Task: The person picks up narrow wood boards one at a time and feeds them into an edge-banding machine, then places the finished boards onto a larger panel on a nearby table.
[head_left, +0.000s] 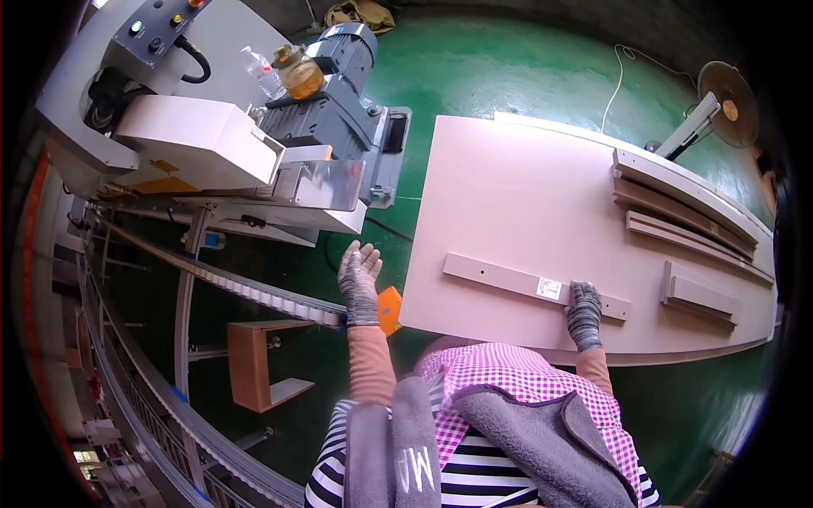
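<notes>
Two hands in view, both in grey gloves. Left hand [360, 269]: open, fingers extended and a bit spread, holding nothing; it's left of the big pale surface [500, 195], near the end of the roller rail [254, 294] and one orange object [389, 311]. Right hand [584, 306]: laid across the strip [508, 278], fingers toward its far edge; can't tell if it grips or just rests, thumb not clear.

Strip count under the hand: one, lying flat on the near part of the surface, running left to right. It carries one white label [549, 289], just left of the right hand, and two visible holes, one toward each end.

Right side of the surface: at least three long pieces [677, 190] side by side, exact count unclear, plus one short stack [701, 295] nearer the person, layers hard to count.

Elsewhere: one machine [190, 140] with one grey motor [343, 51], one clear bottle [264, 74] and one amber jar [301, 78] on top. One round fan [728, 106] beyond the surface.
</notes>
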`<state>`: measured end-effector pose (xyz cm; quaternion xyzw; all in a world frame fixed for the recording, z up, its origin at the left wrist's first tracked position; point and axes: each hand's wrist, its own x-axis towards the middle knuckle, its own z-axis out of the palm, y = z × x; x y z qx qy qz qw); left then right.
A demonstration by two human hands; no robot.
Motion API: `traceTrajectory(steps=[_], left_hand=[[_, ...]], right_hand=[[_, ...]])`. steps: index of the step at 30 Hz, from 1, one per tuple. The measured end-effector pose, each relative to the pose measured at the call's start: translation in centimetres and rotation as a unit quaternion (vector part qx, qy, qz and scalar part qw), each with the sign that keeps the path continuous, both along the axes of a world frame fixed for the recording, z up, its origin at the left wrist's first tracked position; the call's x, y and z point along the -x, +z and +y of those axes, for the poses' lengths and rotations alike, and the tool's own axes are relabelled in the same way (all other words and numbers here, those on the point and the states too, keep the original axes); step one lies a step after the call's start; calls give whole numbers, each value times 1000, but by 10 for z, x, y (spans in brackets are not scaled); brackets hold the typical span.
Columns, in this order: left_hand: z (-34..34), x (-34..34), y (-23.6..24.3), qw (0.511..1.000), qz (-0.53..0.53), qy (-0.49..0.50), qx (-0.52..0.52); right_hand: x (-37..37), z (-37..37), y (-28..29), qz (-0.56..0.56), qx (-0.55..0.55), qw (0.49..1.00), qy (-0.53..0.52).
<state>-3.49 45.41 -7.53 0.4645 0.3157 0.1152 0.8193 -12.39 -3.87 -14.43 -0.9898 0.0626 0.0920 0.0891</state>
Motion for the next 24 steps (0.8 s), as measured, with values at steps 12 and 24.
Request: traceTrajectory(steps=[12,24], left_hand=[[10,11,-47,991,86,-90,57],[23,12,-34,974,15,6,226]], right_hand=[[19,-20,-22,-26,-24,999,-4],[11,-16,-21,-16,-33,999,-10]])
